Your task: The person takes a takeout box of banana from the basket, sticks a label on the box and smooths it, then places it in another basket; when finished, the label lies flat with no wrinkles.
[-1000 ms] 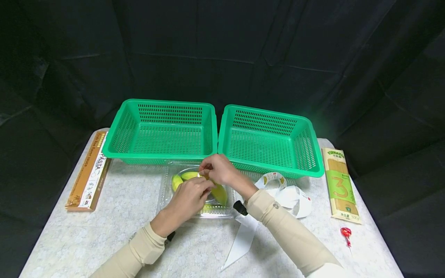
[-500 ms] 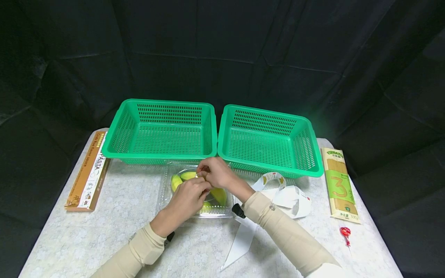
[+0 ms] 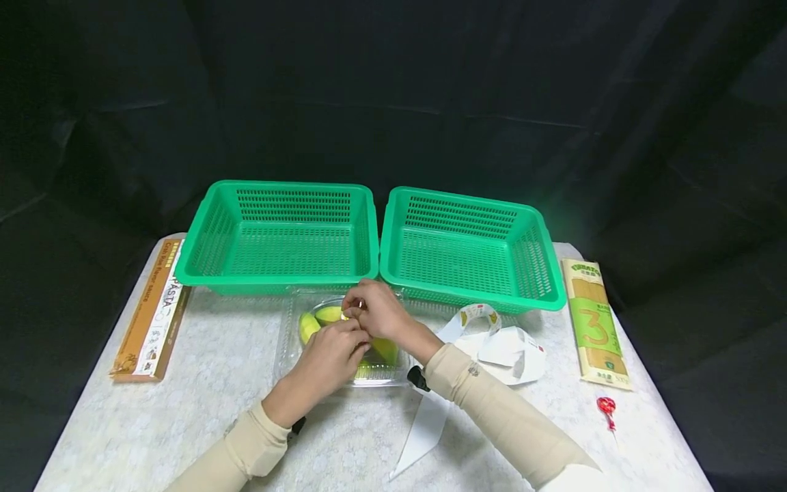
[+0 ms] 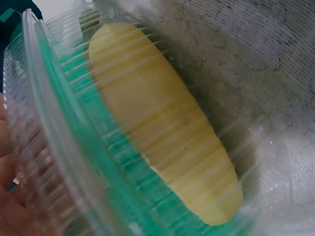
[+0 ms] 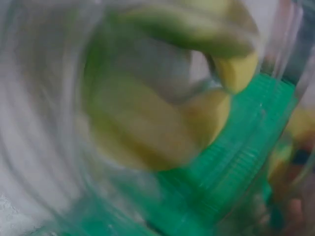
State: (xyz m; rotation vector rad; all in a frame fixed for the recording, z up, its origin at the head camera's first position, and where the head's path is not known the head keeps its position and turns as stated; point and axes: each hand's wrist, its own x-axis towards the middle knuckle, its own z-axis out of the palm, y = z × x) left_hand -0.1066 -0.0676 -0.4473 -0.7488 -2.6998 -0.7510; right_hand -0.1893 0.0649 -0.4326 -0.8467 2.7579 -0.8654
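A clear plastic clamshell box stands in front of the green baskets, its lid closed over several yellow-green, elongated fruits. Over the lid, my left hand and right hand meet with bent fingers. Between their fingertips they pinch a small white label, mostly hidden by the fingers. Through the ribbed side of the box, the left wrist view shows one long yellow fruit. Blurred fruit also shows through plastic in the right wrist view.
Two green baskets stand side by side behind the box. A loose white label strip lies right of it. A pasta box is at left; a noodle pack and red lollipop are at right.
Both hands stay together over the box and shift slightly left and nearer, with the white label still between their fingertips. The head view tilts a little.
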